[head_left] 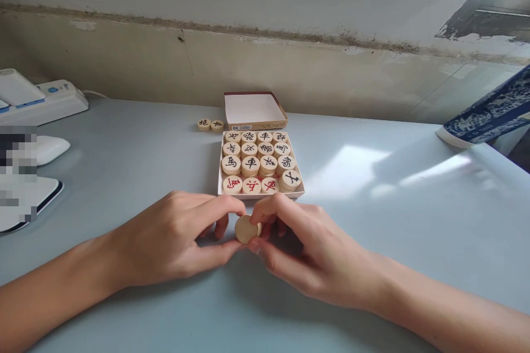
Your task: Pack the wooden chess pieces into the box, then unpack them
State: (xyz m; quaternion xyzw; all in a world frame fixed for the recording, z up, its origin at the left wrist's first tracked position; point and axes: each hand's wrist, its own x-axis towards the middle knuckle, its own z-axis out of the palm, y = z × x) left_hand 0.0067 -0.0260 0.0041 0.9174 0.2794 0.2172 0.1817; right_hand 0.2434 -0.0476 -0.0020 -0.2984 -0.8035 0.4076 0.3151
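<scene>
Both hands meet over the pale table just in front of a small white box (220, 176) filled with several round wooden chess pieces marked in black and red. My left hand (174, 242) and my right hand (302, 251) pinch the same wooden chess piece (247, 229) between thumbs and forefingers, its blank face toward me. The piece is held on edge, tilted, just above the table. Behind the box lies its empty lid (254, 110), and two loose pieces (210, 124) sit on the table left of the lid.
A white power strip (45, 102) and a white mouse (49, 149) lie at the far left, with a blurred white device below them. A blue patterned object (488, 113) juts in at the right. A stained wall runs along the table's far edge.
</scene>
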